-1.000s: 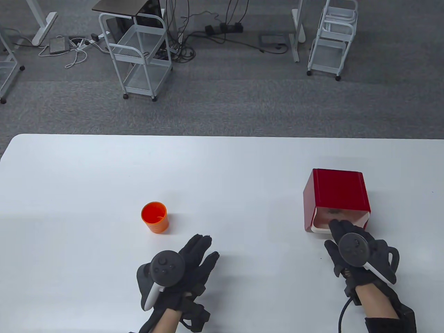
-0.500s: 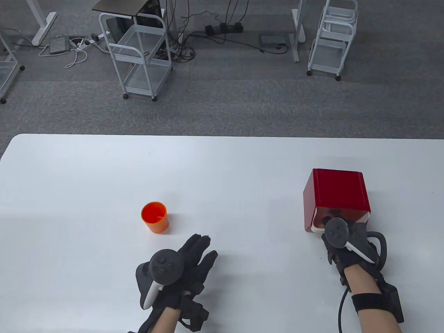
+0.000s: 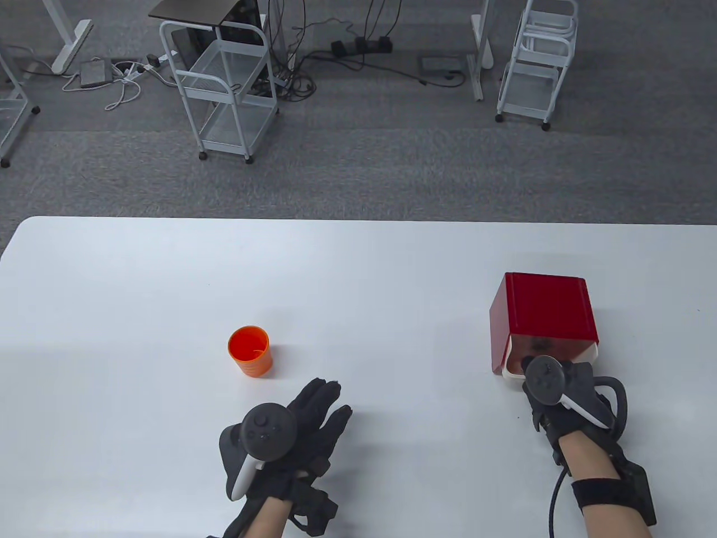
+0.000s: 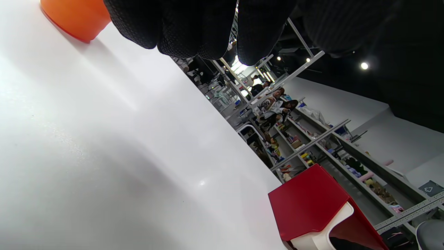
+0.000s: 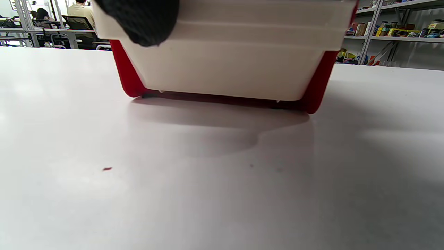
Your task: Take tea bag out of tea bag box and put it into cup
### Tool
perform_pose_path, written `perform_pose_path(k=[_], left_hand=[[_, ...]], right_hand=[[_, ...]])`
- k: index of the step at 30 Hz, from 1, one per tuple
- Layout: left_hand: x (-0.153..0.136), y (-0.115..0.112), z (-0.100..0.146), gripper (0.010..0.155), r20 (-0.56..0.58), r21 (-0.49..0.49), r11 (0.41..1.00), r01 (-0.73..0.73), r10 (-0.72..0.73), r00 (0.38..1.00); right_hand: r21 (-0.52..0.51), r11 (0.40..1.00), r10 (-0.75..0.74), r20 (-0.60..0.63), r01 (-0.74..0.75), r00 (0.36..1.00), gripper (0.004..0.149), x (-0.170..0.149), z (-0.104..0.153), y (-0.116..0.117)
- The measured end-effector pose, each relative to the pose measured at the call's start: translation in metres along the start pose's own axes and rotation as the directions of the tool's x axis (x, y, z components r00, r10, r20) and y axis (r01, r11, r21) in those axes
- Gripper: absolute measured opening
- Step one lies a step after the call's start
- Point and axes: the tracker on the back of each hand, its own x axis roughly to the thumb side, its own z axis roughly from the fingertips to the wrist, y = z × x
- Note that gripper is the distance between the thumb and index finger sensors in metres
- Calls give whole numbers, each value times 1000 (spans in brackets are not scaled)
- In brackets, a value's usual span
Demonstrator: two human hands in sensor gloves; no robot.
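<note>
The red tea bag box [image 3: 546, 305] stands on the right of the table, its white inner tray [image 5: 229, 66] open toward me. My right hand [image 3: 539, 367] reaches into that opening; the tracker and the box hide its fingers. In the right wrist view one gloved fingertip [image 5: 142, 21] lies over the tray's front rim. No tea bag shows. The orange cup [image 3: 250, 350] stands upright left of centre and looks empty. My left hand [image 3: 322, 403] rests flat on the table, fingers stretched out, just right of and nearer than the cup. The left wrist view shows the cup [image 4: 74, 15] and the box [image 4: 305, 205].
The white table [image 3: 358, 269] carries only the cup and the box. Beyond its far edge lie grey carpet, two white wire carts [image 3: 224, 84] and cables on the floor.
My right hand has moved forward from just outside the box so that its fingers are in the opening. The left hand, cup and box have not moved.
</note>
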Motion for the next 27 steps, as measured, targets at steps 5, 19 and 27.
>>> perform_pose_path(k=[5, 19, 27], left_hand=[[1, -1, 0, 66, 4, -4, 1000, -2, 2, 1000], [0, 0, 0, 66, -3, -4, 1000, -4, 4, 1000], [-1, 0, 1, 66, -6, -4, 1000, -5, 5, 1000]], right_hand=[[-3, 1000, 4, 13, -4, 1000, 49, 0, 6, 1], [-10, 1000, 8, 48, -8, 999, 49, -1, 23, 3], [-7, 1000, 17, 70, -17, 997, 49, -2, 33, 3]])
